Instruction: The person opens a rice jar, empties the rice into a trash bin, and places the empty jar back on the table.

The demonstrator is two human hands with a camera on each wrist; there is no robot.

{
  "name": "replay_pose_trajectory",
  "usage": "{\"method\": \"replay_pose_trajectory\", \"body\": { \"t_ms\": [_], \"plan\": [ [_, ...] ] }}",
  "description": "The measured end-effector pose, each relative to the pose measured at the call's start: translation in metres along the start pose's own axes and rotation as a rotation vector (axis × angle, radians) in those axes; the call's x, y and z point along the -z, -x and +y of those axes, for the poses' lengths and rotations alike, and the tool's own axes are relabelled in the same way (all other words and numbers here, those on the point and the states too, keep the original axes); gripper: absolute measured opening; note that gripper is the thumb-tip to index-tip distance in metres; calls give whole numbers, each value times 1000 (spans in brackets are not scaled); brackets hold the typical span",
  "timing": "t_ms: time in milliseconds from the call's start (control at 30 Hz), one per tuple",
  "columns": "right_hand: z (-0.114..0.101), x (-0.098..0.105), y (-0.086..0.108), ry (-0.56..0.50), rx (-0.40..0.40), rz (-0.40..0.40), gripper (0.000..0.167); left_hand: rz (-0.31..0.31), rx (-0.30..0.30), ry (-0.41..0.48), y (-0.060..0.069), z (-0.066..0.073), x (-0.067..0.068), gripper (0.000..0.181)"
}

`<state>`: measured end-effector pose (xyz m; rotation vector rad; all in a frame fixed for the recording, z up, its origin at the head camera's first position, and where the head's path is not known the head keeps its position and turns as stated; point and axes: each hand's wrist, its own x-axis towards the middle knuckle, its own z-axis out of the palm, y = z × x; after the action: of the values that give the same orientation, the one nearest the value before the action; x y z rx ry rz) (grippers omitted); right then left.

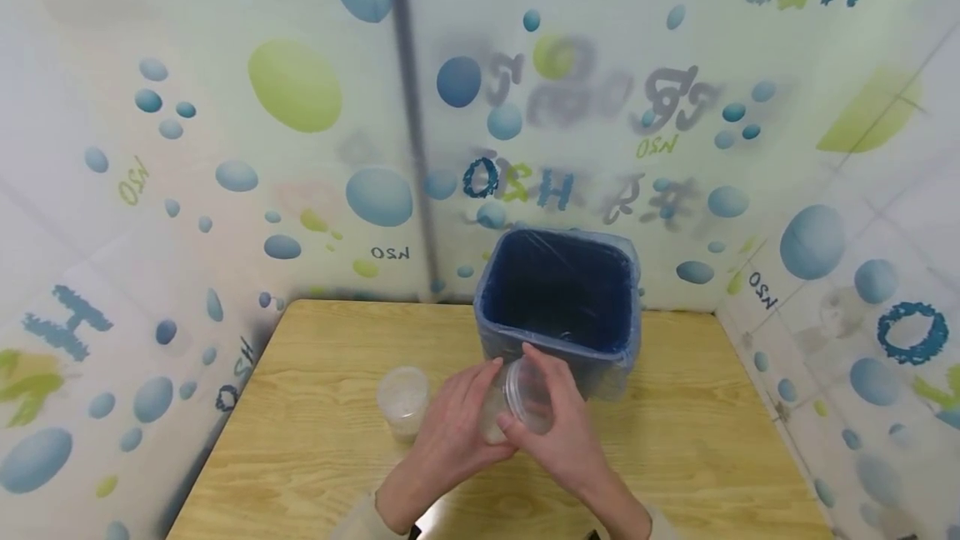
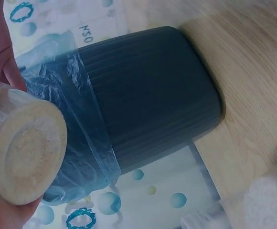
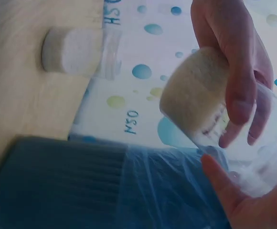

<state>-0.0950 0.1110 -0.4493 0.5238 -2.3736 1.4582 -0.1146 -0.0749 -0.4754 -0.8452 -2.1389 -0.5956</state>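
My left hand (image 1: 461, 419) grips a clear jar (image 3: 196, 93) filled at its base end with a pale beige, grainy material. In the left wrist view that jar's round bottom (image 2: 31, 152) faces the camera. A second clear container (image 1: 534, 397), looking empty, is held in my right hand (image 1: 562, 432). Its rim sits against or very close to the filled jar's mouth; whether they touch I cannot tell. Both lie tilted in front of the bin's near side. Another clear jar (image 1: 403, 398) with whitish contents stands on the table, left of my left hand.
A dark blue bin (image 1: 555, 290) lined with a translucent blue bag (image 1: 633, 307) stands at the back of the wooden table (image 1: 337, 348). Patterned curtain-like sheets (image 1: 300, 157) with bubbles and lettering enclose the back and both sides.
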Motion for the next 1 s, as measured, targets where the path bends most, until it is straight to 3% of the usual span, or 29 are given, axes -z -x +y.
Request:
{"method": "replay_pose_trajectory", "body": {
  "t_ms": [167, 300, 367, 600, 1000],
  "plan": [
    [0, 8, -7, 129, 127, -17, 82, 56, -12, -41, -4, -5, 3, 102],
    [-3, 16, -14, 180, 183, -7, 69, 50, -7, -64, -7, -11, 6, 104],
    [-6, 18, -17, 210, 181, -9, 67, 39, -11, -74, -8, -13, 7, 106],
    [-19, 19, -24, 478, 181, -21, 71, 23, -39, -110, -9, -15, 8, 110],
    [-22, 18, -27, 578, 221, 23, 68, 1, -35, -117, -12, -13, 8, 111]
  ]
}}
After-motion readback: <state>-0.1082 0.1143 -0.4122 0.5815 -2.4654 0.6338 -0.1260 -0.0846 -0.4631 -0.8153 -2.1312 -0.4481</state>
